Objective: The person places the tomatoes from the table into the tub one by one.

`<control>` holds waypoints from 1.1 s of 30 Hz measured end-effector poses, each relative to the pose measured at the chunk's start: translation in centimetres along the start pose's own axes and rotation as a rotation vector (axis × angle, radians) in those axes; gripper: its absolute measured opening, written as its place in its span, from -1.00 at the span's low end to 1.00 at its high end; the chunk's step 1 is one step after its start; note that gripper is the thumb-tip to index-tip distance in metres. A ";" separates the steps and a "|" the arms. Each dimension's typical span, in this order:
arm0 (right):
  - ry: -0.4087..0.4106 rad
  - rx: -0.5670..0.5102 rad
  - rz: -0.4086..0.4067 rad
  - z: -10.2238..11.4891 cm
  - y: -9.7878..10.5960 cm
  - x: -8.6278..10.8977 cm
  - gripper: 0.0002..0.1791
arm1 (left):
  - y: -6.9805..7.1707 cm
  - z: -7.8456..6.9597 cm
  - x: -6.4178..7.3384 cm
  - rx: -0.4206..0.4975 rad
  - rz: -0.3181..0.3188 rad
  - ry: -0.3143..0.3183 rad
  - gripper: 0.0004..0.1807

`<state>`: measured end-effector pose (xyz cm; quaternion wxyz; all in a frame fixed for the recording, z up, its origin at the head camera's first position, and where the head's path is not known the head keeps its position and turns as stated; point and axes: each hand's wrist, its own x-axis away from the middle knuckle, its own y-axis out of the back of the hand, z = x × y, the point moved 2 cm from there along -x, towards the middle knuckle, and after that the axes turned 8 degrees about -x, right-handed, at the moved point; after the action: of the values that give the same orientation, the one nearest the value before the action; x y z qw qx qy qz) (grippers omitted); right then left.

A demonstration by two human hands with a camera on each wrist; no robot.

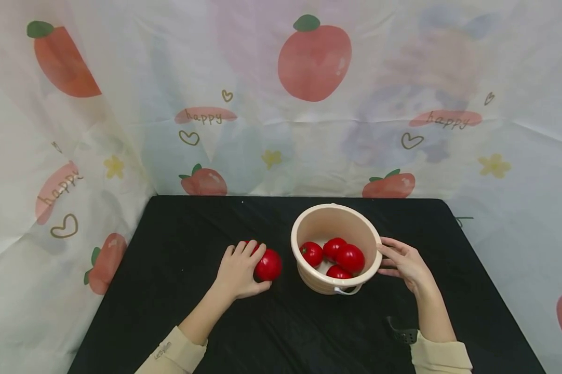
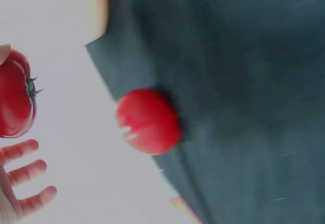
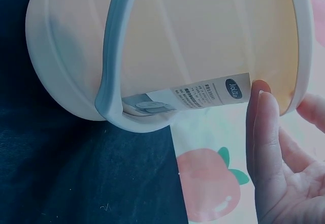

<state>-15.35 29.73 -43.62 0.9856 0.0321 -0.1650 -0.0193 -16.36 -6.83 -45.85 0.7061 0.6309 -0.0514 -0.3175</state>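
Note:
My left hand [image 1: 240, 271] is over the table left of the bucket, its thumb and fingers around a red tomato [image 1: 268, 265]. The left wrist view shows this tomato [image 2: 16, 96] with its green stem, the thumb touching its top edge and three fingers stretched below it. Beyond the fingers a second tomato [image 2: 148, 121] lies on the black cloth; the head view shows only a sliver of it. My right hand [image 1: 404, 262] holds the right rim of a cream bucket [image 1: 309, 278], with fingertips against the labelled outer wall [image 3: 203, 41]. Several tomatoes [image 1: 350, 258] lie inside the bucket.
A pale handle [image 3: 112, 51] hangs down on the bucket's near side. The black-covered table [image 1: 183, 244] ends at a printed fabric backdrop [image 1: 257, 156] behind and at the sides. A dark strap [image 1: 404, 335] is at the right wrist.

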 end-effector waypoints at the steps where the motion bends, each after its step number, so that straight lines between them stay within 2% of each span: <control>1: 0.000 -0.001 0.001 0.0 0.0 0.0 -0.26 | 0.5 0.1 -0.6 0.002 -0.011 0.002 -0.22; 7: 0.007 0.003 0.011 0.0 -0.2 -0.1 -0.27 | 2.9 0.0 -4.3 0.009 -0.080 -0.004 -0.23; 12: 0.007 0.003 0.008 0.1 -0.1 -0.1 -0.27 | 3.7 -1.6 -7.1 0.000 -0.093 -0.068 -0.24; 19: 0.006 0.005 0.013 0.1 -0.2 -0.1 -0.26 | 3.2 -4.4 -9.6 -0.046 -0.028 -0.146 -0.22; 24: 0.007 0.014 0.012 0.1 -0.1 -0.1 -0.27 | 2.5 -6.2 -10.8 -0.106 0.007 -0.251 -0.23; 27: 0.008 0.011 0.013 0.1 -0.1 -0.1 -0.27 | 2.1 -7.1 -11.4 -0.153 0.069 -0.294 -0.21; 33: 0.011 0.007 0.010 0.1 0.0 0.0 -0.27 | 1.4 -8.4 -12.3 -0.258 0.217 -0.341 -0.18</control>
<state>-15.41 29.71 -43.56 0.9864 0.0348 -0.1598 -0.0135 -21.63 6.68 -42.19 0.7919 0.4637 -0.1962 -0.3455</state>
